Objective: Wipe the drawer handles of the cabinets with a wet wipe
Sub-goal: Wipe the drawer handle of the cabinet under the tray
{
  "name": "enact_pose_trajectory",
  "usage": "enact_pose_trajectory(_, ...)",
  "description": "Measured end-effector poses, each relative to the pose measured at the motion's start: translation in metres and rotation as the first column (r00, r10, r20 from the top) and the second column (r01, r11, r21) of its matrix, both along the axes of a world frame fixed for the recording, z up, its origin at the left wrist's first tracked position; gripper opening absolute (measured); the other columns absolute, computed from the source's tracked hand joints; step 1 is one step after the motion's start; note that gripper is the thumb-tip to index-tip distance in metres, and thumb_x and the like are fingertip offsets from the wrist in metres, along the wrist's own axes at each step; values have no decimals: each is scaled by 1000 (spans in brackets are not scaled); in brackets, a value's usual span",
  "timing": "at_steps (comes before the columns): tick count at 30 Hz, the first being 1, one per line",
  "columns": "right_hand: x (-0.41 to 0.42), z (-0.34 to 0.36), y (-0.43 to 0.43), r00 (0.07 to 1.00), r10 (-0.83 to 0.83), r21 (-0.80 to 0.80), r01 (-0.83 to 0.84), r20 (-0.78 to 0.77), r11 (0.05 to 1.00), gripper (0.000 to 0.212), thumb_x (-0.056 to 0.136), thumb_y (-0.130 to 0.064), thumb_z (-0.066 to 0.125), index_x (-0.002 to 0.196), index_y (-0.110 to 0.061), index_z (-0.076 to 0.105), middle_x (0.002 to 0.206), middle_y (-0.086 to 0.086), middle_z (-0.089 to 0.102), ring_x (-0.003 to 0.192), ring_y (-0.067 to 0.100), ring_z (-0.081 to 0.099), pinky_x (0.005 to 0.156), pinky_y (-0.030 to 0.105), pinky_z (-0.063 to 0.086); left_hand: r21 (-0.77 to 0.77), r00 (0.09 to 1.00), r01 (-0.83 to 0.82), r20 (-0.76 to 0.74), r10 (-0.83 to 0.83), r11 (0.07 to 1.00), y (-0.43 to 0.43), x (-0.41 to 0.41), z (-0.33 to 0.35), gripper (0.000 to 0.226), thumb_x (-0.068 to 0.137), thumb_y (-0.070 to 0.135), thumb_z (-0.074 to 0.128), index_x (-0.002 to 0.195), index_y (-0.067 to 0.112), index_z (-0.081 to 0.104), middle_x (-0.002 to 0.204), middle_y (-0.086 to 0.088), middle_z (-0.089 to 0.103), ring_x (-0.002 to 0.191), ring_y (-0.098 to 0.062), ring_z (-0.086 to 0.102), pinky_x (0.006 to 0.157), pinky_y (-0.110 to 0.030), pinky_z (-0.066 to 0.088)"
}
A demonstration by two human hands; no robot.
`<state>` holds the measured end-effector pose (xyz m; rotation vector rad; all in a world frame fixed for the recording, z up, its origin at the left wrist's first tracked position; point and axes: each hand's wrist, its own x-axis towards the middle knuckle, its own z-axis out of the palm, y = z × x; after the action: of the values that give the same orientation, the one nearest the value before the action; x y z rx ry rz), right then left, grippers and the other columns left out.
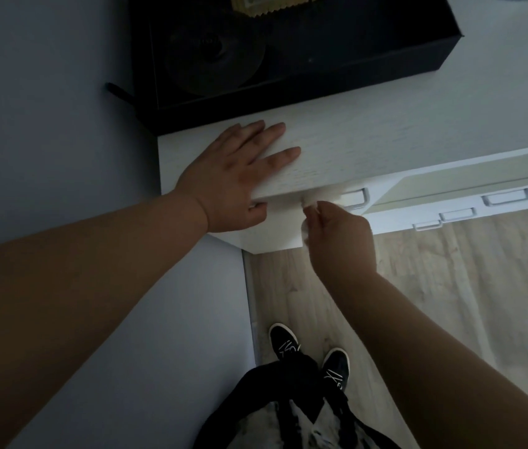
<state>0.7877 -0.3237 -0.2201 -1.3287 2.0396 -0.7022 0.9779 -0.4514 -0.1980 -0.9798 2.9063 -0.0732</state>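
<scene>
**Wet wipe pinched under the cabinet's front edge**

Wet wipe (308,202): one small, white, crumpled piece, its edges blurred. It is bunched against the underside of the cabinet's front lip. The right hand (337,234) pinches it between thumb and curled fingertips, so the wipe sticks out at 11 o'clock from that hand. A second fold of it shows at the hand's 9 o'clock side.

Just past the wipe, at 2 o'clock from the right hand, is the nearest of the handles (358,198). It is a pale metal loop with rounded corners, partly hidden by the cabinet lip. Whether the wipe touches it cannot be told. Three more of the same shape sit farther off at 3 o'clock: one (507,196) on the next drawer front and two (457,215) (428,225) lower down. That makes four in view.

The left hand (233,170) lies flat on the white cabinet (385,124) top at 10 o'clock from the wipe. Its fingers are straight and its thumb is tucked under the edge; it holds nothing.

One black box (288,59) stands on the top at 12 o'clock. Two black shoes (283,343) (337,367) stand on the wooden floor (450,286) at 6 o'clock.
</scene>
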Motion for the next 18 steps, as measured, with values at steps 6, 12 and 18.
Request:
enact_pose_trajectory(6,-6,-2,0,978,-134,-9,137,157,990,35,105,-38,49,81,-20,67,68,-6,71,61,9,69,68,38,60,-8,1000,8,-25,-9,1000,1,0,0,92,83,52,56,165,29,20,173,-10,16,156,-36,21,127,-54,18)
enact_pose_trajectory(12,-4,0,-5,962,-153,62,142,224,988,34,106,-34,51,85,-17,70,69,-6,70,61,9,69,67,33,59,-14,1000,13,-28,-13,1000,0,2,-1,94,83,51,59,165,30,18,173,-10,16,156,-36,21,126,-55,20)
enact_pose_trajectory(18,3,0,-1,984,-91,20,89,151,996,26,105,-30,52,97,-21,75,69,-14,67,71,8,66,71,29,51,-16,1000,5,5,-5,1000,-1,2,-2,94,84,53,56,166,31,15,173,-9,12,157,-35,17,128,-54,17)
